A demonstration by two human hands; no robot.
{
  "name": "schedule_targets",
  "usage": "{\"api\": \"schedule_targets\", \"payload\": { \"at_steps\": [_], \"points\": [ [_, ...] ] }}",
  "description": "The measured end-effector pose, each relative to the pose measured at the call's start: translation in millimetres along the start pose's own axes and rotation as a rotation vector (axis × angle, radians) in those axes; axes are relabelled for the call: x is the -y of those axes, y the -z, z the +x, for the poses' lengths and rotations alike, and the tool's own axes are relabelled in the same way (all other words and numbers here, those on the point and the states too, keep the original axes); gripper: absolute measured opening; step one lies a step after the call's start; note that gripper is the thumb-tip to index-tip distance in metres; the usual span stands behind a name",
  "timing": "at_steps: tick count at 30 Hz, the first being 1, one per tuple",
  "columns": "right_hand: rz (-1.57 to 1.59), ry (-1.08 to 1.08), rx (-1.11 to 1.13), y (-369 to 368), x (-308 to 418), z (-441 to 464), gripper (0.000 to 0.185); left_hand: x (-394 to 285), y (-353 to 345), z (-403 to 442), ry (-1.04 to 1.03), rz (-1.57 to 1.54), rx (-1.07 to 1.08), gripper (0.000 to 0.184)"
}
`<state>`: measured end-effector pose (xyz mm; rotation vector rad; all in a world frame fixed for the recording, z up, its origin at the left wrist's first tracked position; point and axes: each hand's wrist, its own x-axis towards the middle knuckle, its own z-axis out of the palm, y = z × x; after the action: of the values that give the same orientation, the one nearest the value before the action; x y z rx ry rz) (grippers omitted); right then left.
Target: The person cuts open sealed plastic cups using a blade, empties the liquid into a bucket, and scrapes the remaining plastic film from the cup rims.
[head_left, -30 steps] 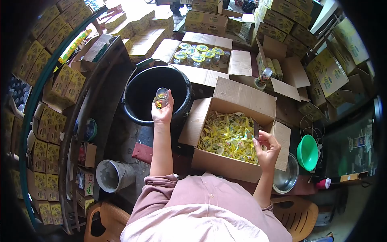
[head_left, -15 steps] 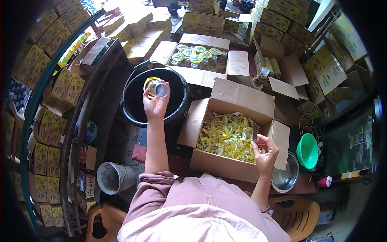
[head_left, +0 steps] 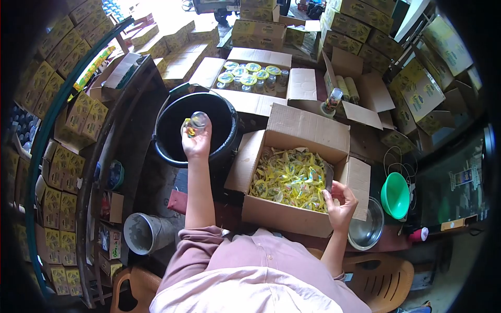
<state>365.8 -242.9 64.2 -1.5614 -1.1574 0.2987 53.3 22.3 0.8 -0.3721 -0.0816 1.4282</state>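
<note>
My left hand point(head_left: 197, 143) is raised over the black bucket point(head_left: 229, 141), its fingers closed around a small clear jar point(head_left: 199, 120). A bit of yellow shows beside the jar, against my fingers. My right hand point(head_left: 341, 205) is at the right side of an open cardboard box point(head_left: 284, 216). Between its thumb and fingers it pinches a dark, flat, blade-like thing point(head_left: 329, 176), upright along the box's inner wall. Crumpled yellow and clear wrappers point(head_left: 287, 180) fill the box.
Behind stands an open carton point(head_left: 250, 98) of jars with yellow lids. A filled jar point(head_left: 332, 100) stands by another open carton point(head_left: 373, 88). On the right are a green bowl point(head_left: 395, 195) and a metal bowl point(head_left: 366, 229); at left, a grey bucket point(head_left: 148, 233) and shelves of boxes.
My left hand has dropped slightly and turned the jar, so its clear side faces up and the yellow ring around it shows less. My right hand has barely moved. The view has shifted a little.
</note>
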Motion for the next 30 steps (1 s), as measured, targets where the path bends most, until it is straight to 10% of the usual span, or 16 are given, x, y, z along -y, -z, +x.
{"api": "schedule_targets", "payload": {
  "at_steps": [2, 5, 8, 14, 30],
  "points": [
    [0.027, -0.047, 0.018, 1, -5, -8, 0.020, -6, 8, 9, -0.058, 0.099, -0.230, 0.026],
    [0.088, -0.037, 0.021, -7, 0, -4, 0.019, 2, 13, -13, 0.006, 0.396, 0.061, 0.021],
    [0.214, -0.111, 0.042, -16, 0, -10, 0.018, 59, -12, -55, -0.556, 1.145, 0.088, 0.037],
    [0.302, -0.016, 0.137, -51, 21, -7, 0.017, 75, 2, -81, -0.728, 1.728, 0.384, 0.051],
    [0.217, 0.414, -0.042, -80, 65, 26, 0.020, 128, -4, -143, -0.401, 1.624, 0.742, 0.073]
  ]
}}
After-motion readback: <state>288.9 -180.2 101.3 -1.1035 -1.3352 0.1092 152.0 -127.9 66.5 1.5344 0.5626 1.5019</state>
